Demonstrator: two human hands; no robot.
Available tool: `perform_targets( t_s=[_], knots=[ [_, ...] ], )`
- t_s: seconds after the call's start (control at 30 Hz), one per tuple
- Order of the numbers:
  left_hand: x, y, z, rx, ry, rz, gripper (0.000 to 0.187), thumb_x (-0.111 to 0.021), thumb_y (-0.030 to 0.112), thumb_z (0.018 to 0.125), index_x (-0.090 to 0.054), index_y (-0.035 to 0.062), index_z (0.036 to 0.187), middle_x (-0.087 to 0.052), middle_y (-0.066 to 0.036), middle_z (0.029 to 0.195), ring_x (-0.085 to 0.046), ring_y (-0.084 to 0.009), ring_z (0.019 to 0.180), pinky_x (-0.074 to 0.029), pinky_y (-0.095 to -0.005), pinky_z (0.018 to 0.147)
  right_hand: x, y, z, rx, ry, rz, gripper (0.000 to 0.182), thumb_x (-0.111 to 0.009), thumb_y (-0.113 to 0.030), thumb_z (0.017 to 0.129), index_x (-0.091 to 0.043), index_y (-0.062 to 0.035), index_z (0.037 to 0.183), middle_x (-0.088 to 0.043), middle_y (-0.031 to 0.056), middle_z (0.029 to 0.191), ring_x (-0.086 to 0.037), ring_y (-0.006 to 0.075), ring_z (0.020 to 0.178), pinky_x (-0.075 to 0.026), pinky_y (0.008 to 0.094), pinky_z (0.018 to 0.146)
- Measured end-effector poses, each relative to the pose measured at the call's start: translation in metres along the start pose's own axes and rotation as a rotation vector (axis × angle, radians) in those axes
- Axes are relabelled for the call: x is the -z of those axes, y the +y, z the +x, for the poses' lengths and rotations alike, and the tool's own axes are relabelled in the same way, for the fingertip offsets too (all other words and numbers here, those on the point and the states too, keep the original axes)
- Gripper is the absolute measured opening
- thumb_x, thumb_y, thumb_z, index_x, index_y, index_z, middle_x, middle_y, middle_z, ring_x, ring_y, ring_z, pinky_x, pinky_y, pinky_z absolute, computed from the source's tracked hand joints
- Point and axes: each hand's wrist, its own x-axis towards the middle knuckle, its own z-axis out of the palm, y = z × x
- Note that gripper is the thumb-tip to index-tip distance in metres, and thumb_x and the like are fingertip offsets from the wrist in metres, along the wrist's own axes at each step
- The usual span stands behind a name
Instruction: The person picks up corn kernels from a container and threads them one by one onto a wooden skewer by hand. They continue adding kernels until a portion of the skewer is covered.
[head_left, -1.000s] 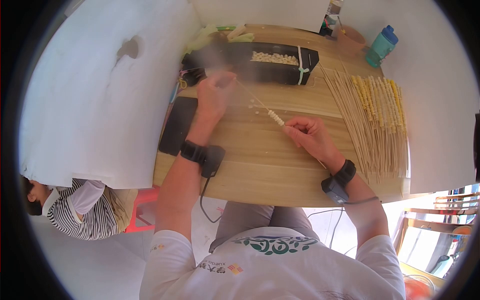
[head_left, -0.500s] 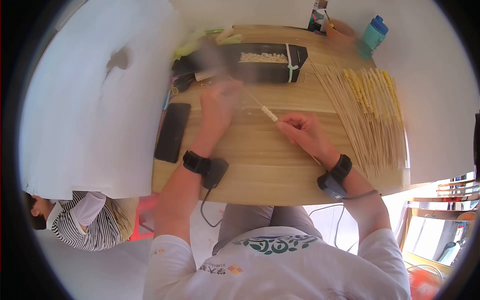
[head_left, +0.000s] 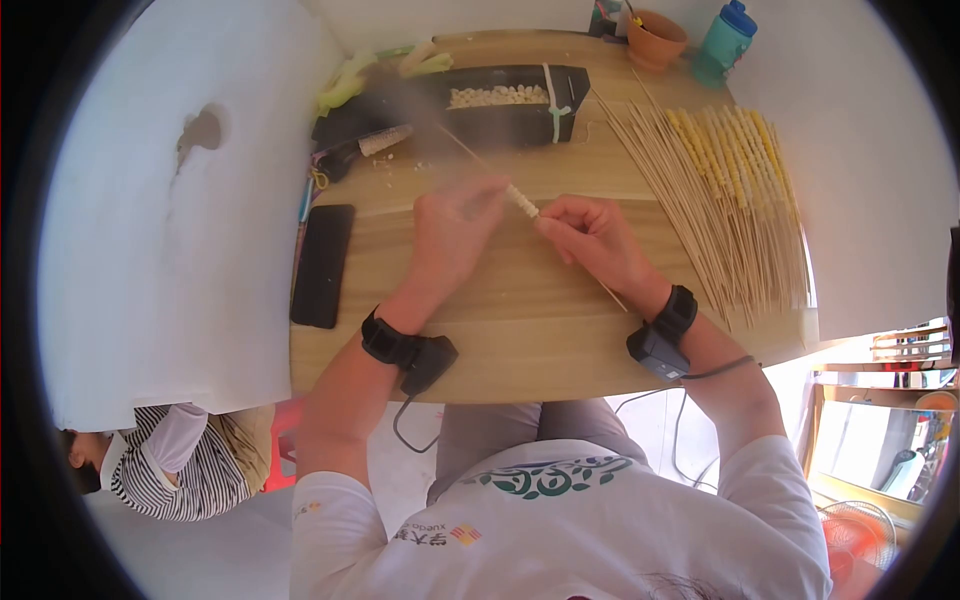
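Wooden table (head_left: pixel 540 345), light plank top, centre. White wall panels (head_left: pixel 150 220) at nine and two o'clock. Pale floor (head_left: pixel 200 550) at seven. Red stool (head_left: pixel 280 440) at seven. Bright daylight at four.

Bare tabletop (head_left: pixel 520 330) near the front edge was free; black tray (head_left: pixel 500 105) blocked the back, skewer pile (head_left: pixel 720 200) crowded the right, phone (head_left: pixel 322 265) sat left.
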Motion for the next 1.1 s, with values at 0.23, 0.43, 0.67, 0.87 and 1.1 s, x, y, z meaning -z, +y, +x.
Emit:
perform_targets(
  t_s=[0.23,0.43,0.67,0.87,1.1],
  knots=[
    [0.027,-0.017,0.020,-0.004,0.117,0.099,0.016,-0.064,0.006,0.088,-0.069,0.0007,0.102,-0.067,-0.003,0.083,-0.058,-0.0071,0.073,-0.048,-0.0229,0.067,0.000,0.006,0.003,0.025,0.021,0.027,0.016,-0.061,-0.016,0.094,-0.062,-0.0014,0.088,-0.050,-0.0069,0.062,-0.042,-0.0002,0.054,-0.032,0.0179,0.048],
    [0.046,-0.056,0.030,0.001,0.030,0.240,0.016,-0.067,0.009,0.086,-0.068,0.0013,0.099,-0.062,-0.002,0.081,-0.053,-0.0082,0.068,-0.043,-0.0229,0.063,0.001,0.004,0.001,0.027,0.007,0.010,0.015,-0.061,-0.015,0.094,-0.063,-0.0012,0.088,-0.051,-0.0064,0.061,-0.042,-0.0002,0.054,-0.031,0.0180,0.047],
    [0.049,-0.043,0.027,-0.075,-0.220,0.328,0.012,-0.070,0.007,0.081,-0.069,0.0009,0.092,-0.059,-0.004,0.077,-0.052,-0.0114,0.068,-0.043,-0.0265,0.062,0.002,0.002,0.000,0.009,-0.009,0.008,0.015,-0.062,-0.015,0.094,-0.063,-0.0017,0.088,-0.052,-0.0067,0.061,-0.042,-0.0005,0.054,-0.031,0.0183,0.047],
    [0.053,-0.055,0.028,-0.147,-0.256,0.298,0.009,-0.069,0.006,0.082,-0.065,0.0004,0.088,-0.059,-0.004,0.077,-0.053,-0.0120,0.067,-0.044,-0.0272,0.062,0.000,-0.003,-0.002,-0.026,-0.021,-0.089,0.015,-0.062,-0.015,0.094,-0.063,-0.0016,0.087,-0.051,-0.0078,0.063,-0.041,-0.0009,0.055,-0.030,0.0183,0.048],
    [0.052,-0.047,0.031,0.015,-0.159,0.182,0.009,-0.065,0.007,0.086,-0.061,0.0003,0.090,-0.060,-0.002,0.076,-0.054,-0.0100,0.069,-0.045,-0.0253,0.064,-0.001,-0.003,-0.003,-0.027,-0.008,-0.084,0.015,-0.061,-0.016,0.094,-0.063,-0.0016,0.088,-0.050,-0.0081,0.063,-0.040,-0.0010,0.055,-0.029,0.0182,0.048]
  ],
)
